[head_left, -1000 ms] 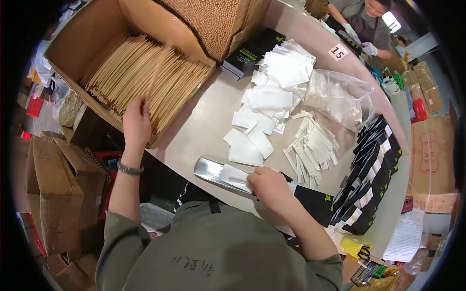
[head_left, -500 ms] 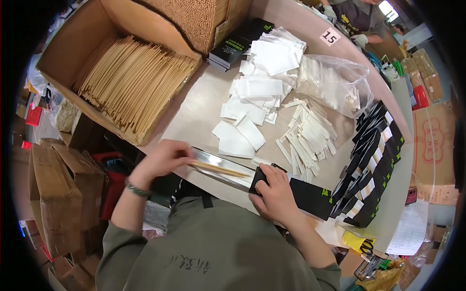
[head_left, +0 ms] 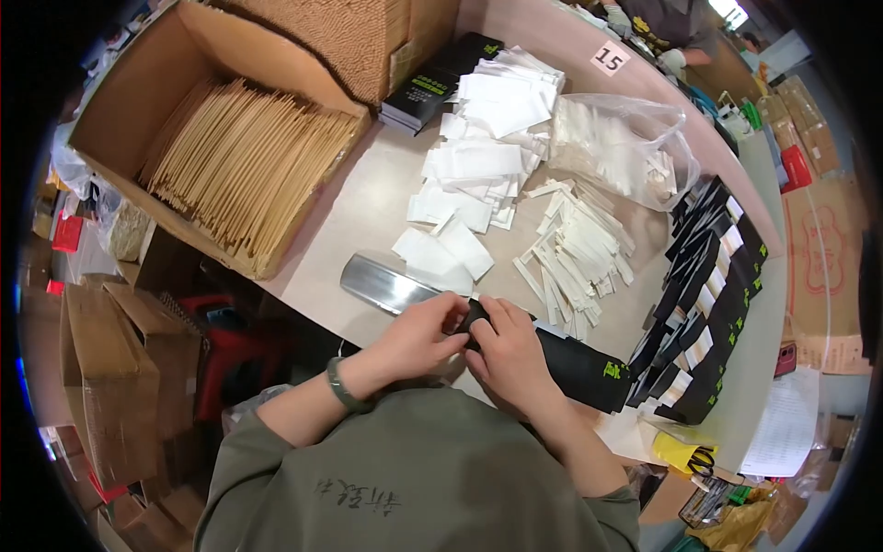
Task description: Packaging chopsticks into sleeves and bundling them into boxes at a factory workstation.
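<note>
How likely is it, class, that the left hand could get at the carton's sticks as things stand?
Probably yes: the carton is open, and nothing visible covers the sticks, though the left hand is away from them, close beside the right hand.

On the left I have the box (head_left: 138, 92) with sticks (head_left: 248, 170) in it, another box (head_left: 418, 41) behind, a stack (head_left: 432, 87) to their right. Packets (head_left: 474, 163) lie mid-way across the bench (head_left: 349, 216), strips (head_left: 589, 248) to their right, a bag (head_left: 621, 152) behind the strips, sleeves (head_left: 713, 308) furthest right. In front, the trough (head_left: 391, 283) lies left of my right hand (head_left: 510, 354).
</note>
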`<action>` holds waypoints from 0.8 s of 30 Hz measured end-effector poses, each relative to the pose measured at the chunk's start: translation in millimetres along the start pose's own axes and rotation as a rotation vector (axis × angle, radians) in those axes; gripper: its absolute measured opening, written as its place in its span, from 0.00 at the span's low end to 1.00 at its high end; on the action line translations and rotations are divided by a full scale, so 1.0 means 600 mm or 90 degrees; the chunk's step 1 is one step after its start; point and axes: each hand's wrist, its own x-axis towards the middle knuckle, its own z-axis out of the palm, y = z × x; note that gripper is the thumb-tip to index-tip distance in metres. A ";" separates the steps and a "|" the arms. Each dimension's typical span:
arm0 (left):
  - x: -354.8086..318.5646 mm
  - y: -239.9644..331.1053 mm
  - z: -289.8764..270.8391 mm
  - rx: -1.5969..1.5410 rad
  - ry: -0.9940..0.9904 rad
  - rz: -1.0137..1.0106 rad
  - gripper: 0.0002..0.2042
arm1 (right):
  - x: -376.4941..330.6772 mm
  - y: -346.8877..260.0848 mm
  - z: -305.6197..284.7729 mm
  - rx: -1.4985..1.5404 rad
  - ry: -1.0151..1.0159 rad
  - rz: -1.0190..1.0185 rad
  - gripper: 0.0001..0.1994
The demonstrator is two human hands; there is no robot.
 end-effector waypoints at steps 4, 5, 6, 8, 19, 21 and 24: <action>-0.025 0.021 -0.069 0.493 0.251 0.300 0.23 | 0.004 0.000 -0.031 0.052 -0.007 0.007 0.19; -0.015 0.003 -0.081 0.490 0.240 0.308 0.23 | 0.004 -0.001 -0.033 0.052 -0.028 -0.009 0.19; -0.010 -0.024 -0.089 0.562 0.127 0.288 0.24 | 0.004 0.003 -0.026 0.062 -0.052 -0.067 0.19; -0.009 -0.034 -0.087 0.610 0.032 0.239 0.21 | 0.012 0.008 -0.083 0.046 -0.104 -0.068 0.11; -0.004 0.021 0.019 0.111 -0.306 0.208 0.23 | -0.070 0.092 -0.052 -0.057 -0.160 -0.028 0.15; -0.009 0.010 0.030 0.197 -0.230 0.245 0.14 | -0.045 0.074 -0.031 -0.038 -0.132 -0.038 0.14; -0.013 0.034 -0.020 0.112 -0.198 -0.082 0.14 | -0.026 0.036 -0.058 0.003 0.059 -0.016 0.17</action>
